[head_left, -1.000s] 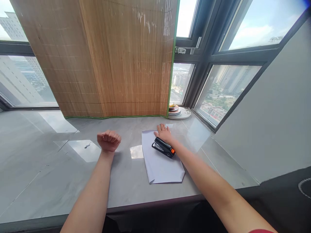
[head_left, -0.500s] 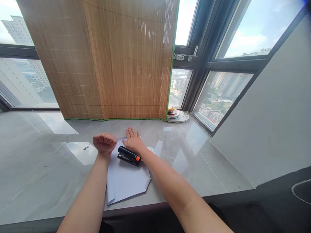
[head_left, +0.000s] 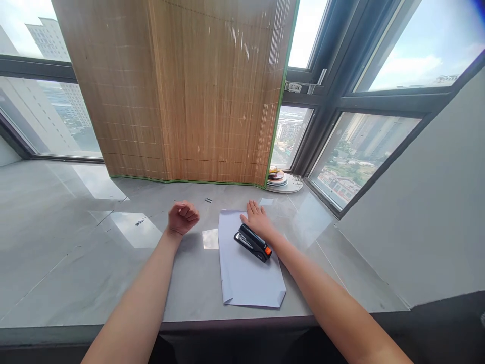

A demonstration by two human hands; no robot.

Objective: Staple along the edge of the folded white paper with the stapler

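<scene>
White paper [head_left: 250, 283] with folded lower corners lies on the tiled sill. Across it rests a black stapler [head_left: 252, 242] with an orange button, its rear end at the right, near my right wrist. My right hand [head_left: 257, 221] lies flat on the paper's top right corner, fingers spread. My left hand [head_left: 183, 218] is curled into a fist over the sill, left of the paper and apart from it; whether anything is inside is hidden.
Small staples [head_left: 208, 200] lie on the sill [head_left: 94, 273] beyond my left hand, with more bits [head_left: 140, 222] farther left. A bamboo blind [head_left: 182, 101] hangs behind. Stacked plates [head_left: 286, 183] stand in the back right corner, by the windows.
The paper and stapler have shifted right along with my right hand, and the paper lies straighter. My left hand is now apart from the paper and still curled. The view has moved slightly.
</scene>
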